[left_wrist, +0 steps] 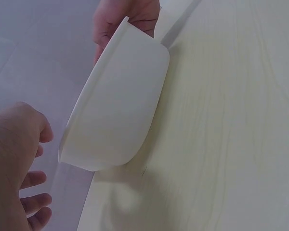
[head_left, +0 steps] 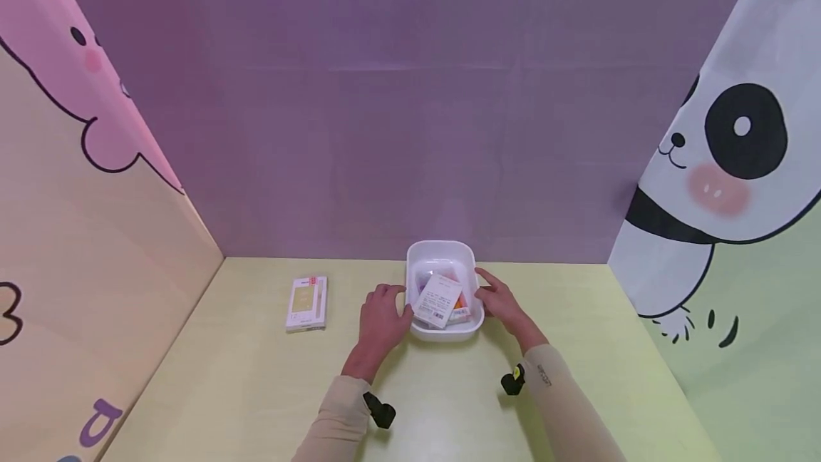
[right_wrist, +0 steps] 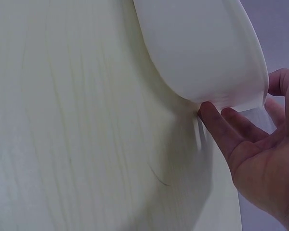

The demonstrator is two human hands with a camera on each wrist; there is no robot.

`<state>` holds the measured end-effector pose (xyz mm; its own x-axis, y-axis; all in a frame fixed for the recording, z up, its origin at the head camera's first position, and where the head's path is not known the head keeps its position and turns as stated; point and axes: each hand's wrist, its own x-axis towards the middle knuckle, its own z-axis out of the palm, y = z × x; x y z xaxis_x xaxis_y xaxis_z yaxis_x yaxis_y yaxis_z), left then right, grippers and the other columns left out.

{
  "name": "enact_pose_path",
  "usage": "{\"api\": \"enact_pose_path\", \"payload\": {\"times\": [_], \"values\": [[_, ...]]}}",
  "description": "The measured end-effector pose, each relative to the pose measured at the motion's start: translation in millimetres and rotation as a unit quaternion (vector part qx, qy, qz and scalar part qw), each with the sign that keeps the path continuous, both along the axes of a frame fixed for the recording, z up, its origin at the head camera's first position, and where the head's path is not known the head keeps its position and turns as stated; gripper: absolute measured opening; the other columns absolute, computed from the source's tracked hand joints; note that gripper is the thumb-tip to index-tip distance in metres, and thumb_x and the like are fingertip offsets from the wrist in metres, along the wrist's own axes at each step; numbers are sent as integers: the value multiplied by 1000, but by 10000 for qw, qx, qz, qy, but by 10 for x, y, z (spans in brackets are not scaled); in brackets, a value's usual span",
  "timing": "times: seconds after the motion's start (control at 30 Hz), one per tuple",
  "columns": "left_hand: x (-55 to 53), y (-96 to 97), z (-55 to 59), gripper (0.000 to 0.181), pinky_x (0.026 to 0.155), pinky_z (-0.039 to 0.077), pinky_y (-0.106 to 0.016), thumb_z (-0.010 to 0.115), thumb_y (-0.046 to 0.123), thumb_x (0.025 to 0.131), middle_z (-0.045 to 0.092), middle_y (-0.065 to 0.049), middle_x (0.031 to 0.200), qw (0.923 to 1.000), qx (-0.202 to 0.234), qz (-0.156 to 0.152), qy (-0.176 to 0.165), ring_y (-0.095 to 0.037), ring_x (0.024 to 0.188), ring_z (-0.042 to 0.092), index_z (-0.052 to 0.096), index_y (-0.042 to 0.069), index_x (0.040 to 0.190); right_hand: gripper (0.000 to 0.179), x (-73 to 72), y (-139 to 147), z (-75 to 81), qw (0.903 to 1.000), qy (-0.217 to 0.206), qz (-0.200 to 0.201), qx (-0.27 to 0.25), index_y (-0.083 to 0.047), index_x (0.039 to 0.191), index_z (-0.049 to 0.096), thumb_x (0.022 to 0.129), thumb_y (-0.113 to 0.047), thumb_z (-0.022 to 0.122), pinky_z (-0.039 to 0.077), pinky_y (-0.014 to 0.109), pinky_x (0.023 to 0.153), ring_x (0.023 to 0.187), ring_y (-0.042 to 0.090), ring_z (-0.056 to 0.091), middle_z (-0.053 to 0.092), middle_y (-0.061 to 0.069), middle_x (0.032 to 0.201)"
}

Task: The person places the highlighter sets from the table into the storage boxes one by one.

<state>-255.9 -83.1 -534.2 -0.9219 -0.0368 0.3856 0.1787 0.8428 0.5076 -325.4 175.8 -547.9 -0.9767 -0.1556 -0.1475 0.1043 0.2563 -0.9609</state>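
A white plastic bin point(head_left: 442, 334) stands on the table near the back wall. Inside it lie a white pack with printed text point(head_left: 439, 301) and, partly beneath, a package with orange colour and a barcode point(head_left: 460, 311). My left hand point(head_left: 383, 319) is at the bin's left side; in the left wrist view its fingers point(left_wrist: 36, 204) are loosely bent and apart from the bin's wall. On the other side my right hand point(head_left: 502, 303) holds the bin's edge, one fingertip point(right_wrist: 207, 107) at its lower corner and another finger bent at the rim.
Left of the bin lie flat white boxes point(head_left: 306, 303), the upper one with a gold panel. A purple wall point(head_left: 410, 105) closes off the table's back, and side panels with cartoon animals stand left and right. The table point(head_left: 244, 376) is pale wood.
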Motion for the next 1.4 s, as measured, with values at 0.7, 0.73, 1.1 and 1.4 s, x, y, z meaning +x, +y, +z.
{"api": "enact_pose_path", "payload": {"times": [0.7, 0.73, 1.1, 1.4], "values": [[72, -270, -67, 39, 82, 43, -55, 65, 25, 84, 58, -16, 116, 9998, -88, 202, -9, -41, 107, 52, 64, 8, 119, 59, 23, -24, 1, 9999, 52, -77, 134, -18, 151, 36, 94, -10, 49, 55, 34, 71, 101, 28, 59, 52, 27, 131], [84, -298, -60, 39, 82, 43, -55, 65, 24, 83, 58, -16, 116, 9997, -94, 213, -16, -41, 107, 52, 64, 8, 119, 59, 28, -22, 7, 9999, 38, -74, 141, -18, 151, 36, 94, -10, 48, 54, 33, 70, 100, 28, 59, 52, 27, 131], [109, -598, 12, 40, 84, 41, -56, 64, 25, 83, 57, -16, 118, 9991, -130, 403, -51, -42, 110, 50, 63, 10, 121, 59, 16, -35, 32, 9996, 68, -101, 269, -21, 151, 37, 94, -12, 49, 54, 32, 69, 98, 28, 59, 54, 25, 129], [147, -665, 46, 40, 84, 40, -56, 64, 25, 84, 57, -16, 118, 9991, -92, 404, -21, -42, 110, 50, 64, 10, 121, 59, 13, -35, 10, 9994, 60, -92, 320, -18, 151, 35, 94, -12, 48, 54, 32, 70, 99, 27, 59, 53, 27, 130]]}}
